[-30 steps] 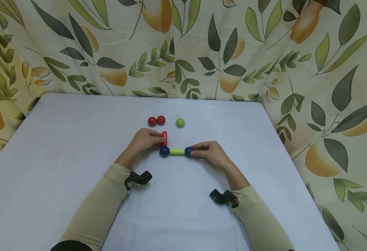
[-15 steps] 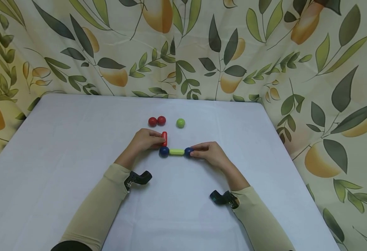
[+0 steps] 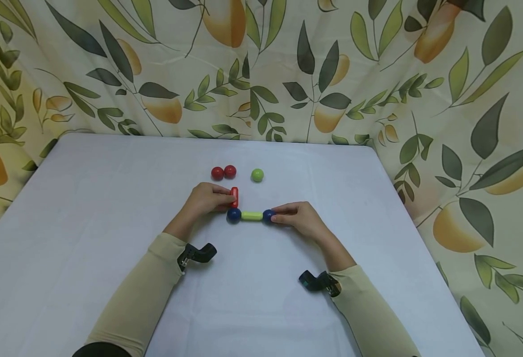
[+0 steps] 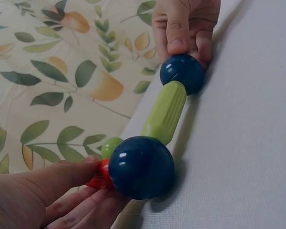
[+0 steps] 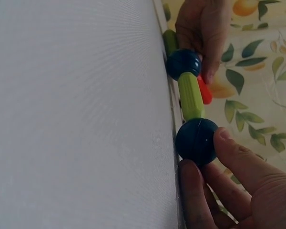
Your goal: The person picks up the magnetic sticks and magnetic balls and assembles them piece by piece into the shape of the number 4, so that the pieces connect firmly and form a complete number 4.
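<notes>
A yellow-green toy rod (image 3: 252, 216) joins two dark blue balls into a straight bar at mid-table. My left hand (image 3: 205, 199) pinches a red rod (image 3: 234, 197) between thumb and fingers. That rod meets the left blue ball (image 3: 233, 215) and points toward the far side of the table. Thumb and fingers of my right hand (image 3: 303, 218) grip the right blue ball (image 5: 197, 141). In the left wrist view the red rod (image 4: 101, 174) is mostly hidden by the fingers and the near blue ball (image 4: 141, 168).
Beyond the bar, two red balls (image 3: 223, 172) lie side by side, and a green ball (image 3: 257, 175) lies to their right. The white-covered table (image 3: 109, 198) ends at a leaf-patterned cloth (image 3: 261, 74). Small black cameras (image 3: 201, 253) sit at both wrists.
</notes>
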The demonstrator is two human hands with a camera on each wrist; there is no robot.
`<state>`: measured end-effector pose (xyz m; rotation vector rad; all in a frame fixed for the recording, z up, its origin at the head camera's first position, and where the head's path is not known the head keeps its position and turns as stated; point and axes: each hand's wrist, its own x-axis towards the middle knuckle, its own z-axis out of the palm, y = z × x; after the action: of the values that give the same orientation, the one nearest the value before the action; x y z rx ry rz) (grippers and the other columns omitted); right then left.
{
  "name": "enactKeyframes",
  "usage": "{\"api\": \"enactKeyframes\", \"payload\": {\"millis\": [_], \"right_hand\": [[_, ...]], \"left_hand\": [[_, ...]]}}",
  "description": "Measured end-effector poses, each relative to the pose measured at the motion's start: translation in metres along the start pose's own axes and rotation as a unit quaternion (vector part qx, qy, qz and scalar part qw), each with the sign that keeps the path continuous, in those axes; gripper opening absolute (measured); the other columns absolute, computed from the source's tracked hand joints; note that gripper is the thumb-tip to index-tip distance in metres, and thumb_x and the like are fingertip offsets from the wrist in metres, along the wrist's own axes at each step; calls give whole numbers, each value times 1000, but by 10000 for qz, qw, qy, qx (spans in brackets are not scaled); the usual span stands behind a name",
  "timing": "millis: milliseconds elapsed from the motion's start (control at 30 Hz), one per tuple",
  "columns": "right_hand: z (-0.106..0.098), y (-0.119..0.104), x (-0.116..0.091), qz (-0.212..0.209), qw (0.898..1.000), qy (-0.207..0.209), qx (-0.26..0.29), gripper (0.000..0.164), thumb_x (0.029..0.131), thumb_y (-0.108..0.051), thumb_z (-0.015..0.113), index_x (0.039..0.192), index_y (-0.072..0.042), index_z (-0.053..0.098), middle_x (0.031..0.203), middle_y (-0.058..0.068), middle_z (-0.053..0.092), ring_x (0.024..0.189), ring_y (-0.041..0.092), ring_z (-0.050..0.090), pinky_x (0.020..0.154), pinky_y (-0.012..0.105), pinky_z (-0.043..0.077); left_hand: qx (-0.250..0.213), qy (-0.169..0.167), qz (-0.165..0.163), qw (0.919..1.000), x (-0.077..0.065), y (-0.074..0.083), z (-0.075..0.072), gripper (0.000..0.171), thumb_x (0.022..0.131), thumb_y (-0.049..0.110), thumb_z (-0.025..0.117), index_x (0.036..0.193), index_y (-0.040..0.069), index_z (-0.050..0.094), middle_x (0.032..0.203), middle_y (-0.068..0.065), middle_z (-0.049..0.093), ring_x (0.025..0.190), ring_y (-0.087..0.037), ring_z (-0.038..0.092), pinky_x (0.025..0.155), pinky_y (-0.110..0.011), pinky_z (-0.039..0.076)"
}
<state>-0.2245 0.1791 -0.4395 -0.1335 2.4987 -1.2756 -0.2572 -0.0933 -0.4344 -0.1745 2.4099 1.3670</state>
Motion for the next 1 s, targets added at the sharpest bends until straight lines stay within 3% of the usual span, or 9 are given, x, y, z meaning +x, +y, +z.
{"api": "enactKeyframes", "payload": {"millis": [200, 433, 667, 1000], "right_hand": [[-1, 0, 0, -90, 10000, 0, 3, 37, 85, -30, 78, 116, -10, 73, 115, 8, 72, 111, 22, 62, 94, 37, 48], [0, -2, -1, -23, 9995, -33, 316, 34, 86, -24, 78, 115, -6, 73, 112, 10, 73, 98, 16, 68, 86, 28, 54], [1, -1, 0, 21, 9990, -22, 455, 34, 86, -24, 77, 114, -5, 73, 111, 11, 73, 92, 12, 70, 82, 25, 55], [3, -3, 1, 141, 9985, 76, 525, 33, 87, -24, 76, 113, -4, 73, 106, 11, 74, 86, 13, 71, 79, 26, 56]], "left_hand": [[-195, 54, -41, 9998, -1, 1, 0, 35, 86, 25, 77, 117, 9, 72, 114, -12, 70, 88, -16, 70, 78, -24, 56], [-220, 253, -91, 9994, 0, 2, 1, 32, 85, 24, 78, 113, 9, 74, 106, -11, 72, 80, -14, 69, 71, -20, 55], [-269, 461, 85, 9985, 0, 1, 4, 29, 84, 23, 79, 109, 7, 75, 97, -11, 74, 70, -9, 68, 63, -18, 53], [-243, 639, -5, 9977, 0, 1, 7, 22, 86, 19, 77, 104, 7, 76, 96, -11, 74, 73, -13, 69, 66, -20, 55]]}}
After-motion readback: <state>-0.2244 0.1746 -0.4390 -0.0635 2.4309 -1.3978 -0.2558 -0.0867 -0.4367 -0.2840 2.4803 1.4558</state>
